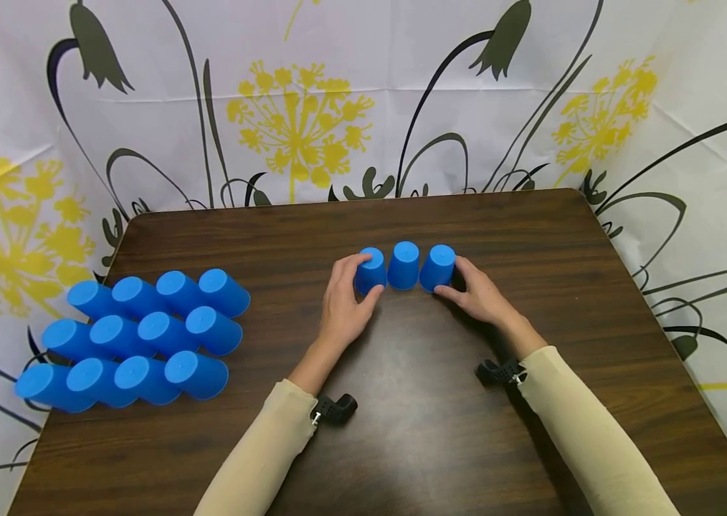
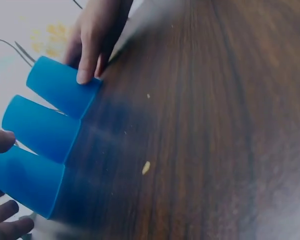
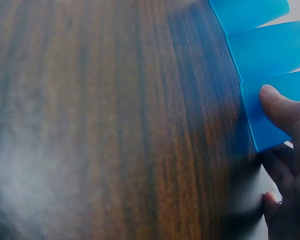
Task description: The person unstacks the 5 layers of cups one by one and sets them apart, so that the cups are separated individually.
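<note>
Three blue plastic cups stand upside down in a row near the far side of the table. My left hand [image 1: 343, 307] holds the left cup [image 1: 370, 274] loosely, thumb at its front and fingers round its outer side. My right hand [image 1: 483, 295] grips the right cup [image 1: 437, 268]; in the right wrist view the thumb [image 3: 282, 107] presses on its side while the fingers pass behind. Between them the middle cup [image 1: 404, 265] is touched by neither hand. The right wrist view shows the rims of these cups close together.
On the left of the brown wooden table [image 1: 415, 430] several more upside-down blue cups [image 1: 134, 340] stand in three rows. A flower-print cloth [image 1: 363, 43] hangs behind and beside the table. Small pale crumbs [image 2: 146, 167] lie on the tabletop in the left wrist view.
</note>
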`<state>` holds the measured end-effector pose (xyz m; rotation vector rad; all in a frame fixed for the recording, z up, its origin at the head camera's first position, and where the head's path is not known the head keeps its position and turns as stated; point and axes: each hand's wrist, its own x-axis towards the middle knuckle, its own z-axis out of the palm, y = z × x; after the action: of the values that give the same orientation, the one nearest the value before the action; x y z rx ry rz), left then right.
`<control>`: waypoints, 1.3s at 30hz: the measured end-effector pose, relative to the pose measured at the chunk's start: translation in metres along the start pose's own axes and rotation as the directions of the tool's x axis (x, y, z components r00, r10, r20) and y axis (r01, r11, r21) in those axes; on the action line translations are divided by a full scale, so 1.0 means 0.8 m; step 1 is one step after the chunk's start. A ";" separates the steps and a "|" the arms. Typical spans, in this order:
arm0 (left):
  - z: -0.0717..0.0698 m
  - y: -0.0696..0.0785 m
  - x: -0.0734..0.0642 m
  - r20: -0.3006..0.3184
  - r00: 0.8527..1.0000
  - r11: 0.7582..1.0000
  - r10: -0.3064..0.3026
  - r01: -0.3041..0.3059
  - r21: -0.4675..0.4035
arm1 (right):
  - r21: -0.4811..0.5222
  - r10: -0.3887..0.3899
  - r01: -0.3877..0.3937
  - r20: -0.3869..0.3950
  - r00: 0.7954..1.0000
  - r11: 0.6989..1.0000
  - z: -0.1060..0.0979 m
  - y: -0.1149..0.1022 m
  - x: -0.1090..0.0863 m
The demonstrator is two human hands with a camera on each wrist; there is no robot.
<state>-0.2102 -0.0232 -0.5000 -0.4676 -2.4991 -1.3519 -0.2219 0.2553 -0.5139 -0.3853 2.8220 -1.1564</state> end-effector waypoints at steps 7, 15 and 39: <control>0.007 -0.012 0.014 -0.053 0.997 0.998 0.062 -0.063 -0.008 | -0.005 -0.008 0.008 -0.004 1.000 1.000 0.002 0.002 0.001; -0.007 -0.018 0.014 -0.079 0.992 0.995 0.099 -0.101 -0.020 | -0.009 -0.002 0.002 -0.004 1.000 1.000 0.002 0.002 0.001; -0.114 -0.057 -0.038 -0.443 0.873 0.954 -0.203 0.278 0.111 | -0.019 0.001 -0.002 -0.007 1.000 1.000 0.003 0.003 0.001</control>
<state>-0.1939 -0.1280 -0.4971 0.1750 -2.3200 -1.1491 -0.2226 0.2547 -0.5173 -0.3813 2.8405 -1.1330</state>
